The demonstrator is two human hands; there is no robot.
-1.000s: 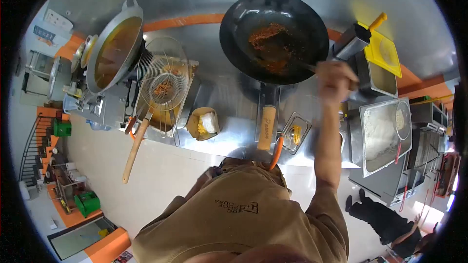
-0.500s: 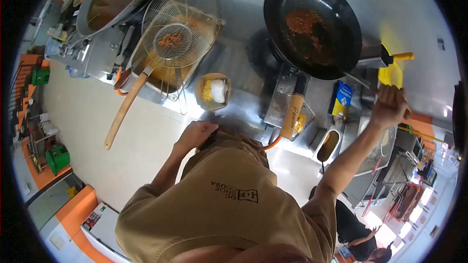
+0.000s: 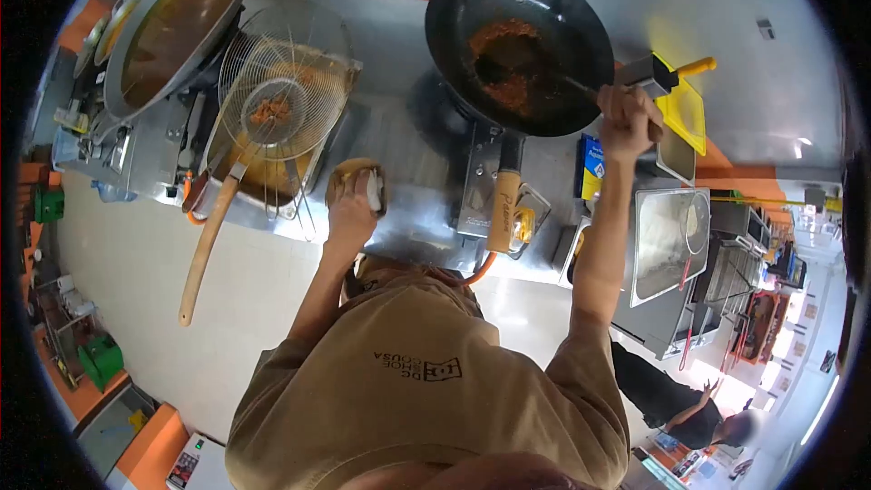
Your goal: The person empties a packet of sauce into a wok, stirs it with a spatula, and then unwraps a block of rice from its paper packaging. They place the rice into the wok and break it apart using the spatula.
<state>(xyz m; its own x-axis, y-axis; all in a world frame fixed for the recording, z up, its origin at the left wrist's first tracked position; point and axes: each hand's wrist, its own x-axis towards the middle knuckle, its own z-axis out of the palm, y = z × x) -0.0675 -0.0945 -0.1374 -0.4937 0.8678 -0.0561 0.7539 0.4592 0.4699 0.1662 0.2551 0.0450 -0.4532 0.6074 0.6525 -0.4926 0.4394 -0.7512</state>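
My right hand (image 3: 628, 120) is closed around the handle of a wok ladle (image 3: 573, 84). Its dark, rounded head rests inside the black wok (image 3: 572, 32), among reddish-brown chopped bits (image 3: 508, 95). The wok sits on a burner at the upper middle, its wooden grip (image 3: 504, 209) pointing toward me. My left hand (image 3: 350, 214) reaches over a small brown bowl (image 3: 343, 168), its fingers curled at the left side. A white substance (image 3: 374, 191) shows beside the fingers. They cover most of the yellow contents, and the fingertips are hidden.
A wire strainer (image 3: 308, 36) with fried bits lies over an oil-filled tray (image 3: 313, 186) at left. Beyond it stands a large pan (image 3: 122, 95) of brown liquid. To the right are a blue box (image 3: 592, 163), a yellow container (image 3: 687, 118) and a steel tray (image 3: 644, 286). Another person (image 3: 671, 404) stands lower right.
My left hand has moved from near my waist forward onto the bowl. My right hand has pushed forward and left, bringing the ladle head into the wok's middle. The view has shifted.
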